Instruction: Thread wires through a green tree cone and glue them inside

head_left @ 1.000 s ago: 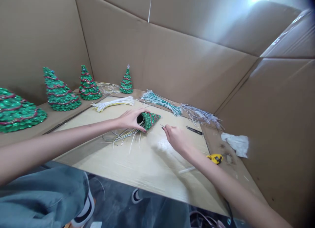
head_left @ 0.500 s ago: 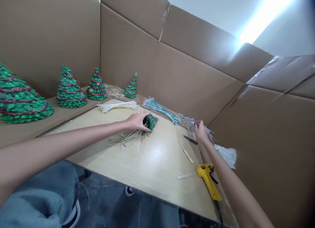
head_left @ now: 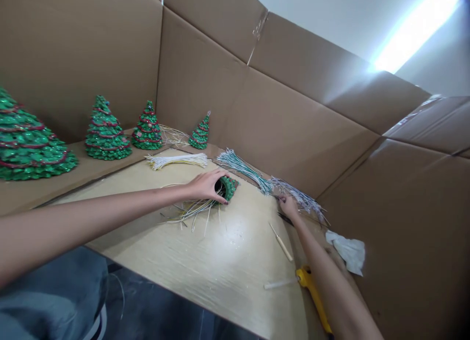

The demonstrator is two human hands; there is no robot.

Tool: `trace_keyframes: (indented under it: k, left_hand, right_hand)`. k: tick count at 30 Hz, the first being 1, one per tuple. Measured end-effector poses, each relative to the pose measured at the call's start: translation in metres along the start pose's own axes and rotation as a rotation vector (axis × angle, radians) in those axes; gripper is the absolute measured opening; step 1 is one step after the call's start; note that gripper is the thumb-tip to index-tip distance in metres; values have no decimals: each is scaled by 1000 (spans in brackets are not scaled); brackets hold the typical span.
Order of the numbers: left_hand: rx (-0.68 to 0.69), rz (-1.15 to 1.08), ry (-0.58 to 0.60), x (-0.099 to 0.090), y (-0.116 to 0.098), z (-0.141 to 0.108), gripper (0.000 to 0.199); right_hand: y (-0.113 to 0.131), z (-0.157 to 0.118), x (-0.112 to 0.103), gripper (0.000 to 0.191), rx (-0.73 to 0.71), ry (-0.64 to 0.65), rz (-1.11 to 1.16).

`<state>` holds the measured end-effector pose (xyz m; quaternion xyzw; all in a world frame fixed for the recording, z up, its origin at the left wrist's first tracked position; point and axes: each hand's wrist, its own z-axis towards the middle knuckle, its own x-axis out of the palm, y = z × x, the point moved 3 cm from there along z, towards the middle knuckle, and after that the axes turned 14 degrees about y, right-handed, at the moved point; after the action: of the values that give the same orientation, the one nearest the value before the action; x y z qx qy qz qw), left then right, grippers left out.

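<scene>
Tabletop [head_left: 220,266]: left hand [head_left: 206,185] holds tree [head_left: 231,188]; right forearm [head_left: 323,276] partly hides glue gun [head_left: 303,277].

Passable gap: bare tabletop [head_left: 235,261] ran from the front edge up between the loose wires [head_left: 194,213] and the awl [head_left: 282,243]. Middle was blocked by the left hand [head_left: 205,186] on the hollow tree [head_left: 231,187]; right side was crossed by the right forearm [head_left: 323,271], over part of the yellow glue gun [head_left: 314,296]. White [head_left: 179,160], teal [head_left: 244,170] and pale purple wire bundles [head_left: 299,195] obstructed the back, cardboard wall [head_left: 293,120] behind.
</scene>
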<state>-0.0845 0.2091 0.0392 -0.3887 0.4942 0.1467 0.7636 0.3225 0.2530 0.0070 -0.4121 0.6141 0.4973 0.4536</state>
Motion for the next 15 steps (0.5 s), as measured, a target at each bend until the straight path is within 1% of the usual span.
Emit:
trace_keyframes:
  k: [3, 6, 9, 12, 15]
  left_hand:
    - [-1, -9, -3, 0, 0, 1, 87]
    - [4, -14, -2, 0, 0, 3, 87]
    - [13, -10, -2, 1, -1, 6, 86]
    - [24, -1, 3, 3, -3, 8, 88]
    - [38, 10, 12, 4, -5, 9, 88]
  right_hand:
    - [-12, 2, -8, 37, 37, 33, 0]
    - [-19, 3, -16, 35, 66, 21, 3]
    - [-20, 5, -13, 35, 64, -7, 23]
    - [-22, 6, -6, 37, 64, 1, 54]
    - [-24, 9, -7, 36, 67, 10, 88]
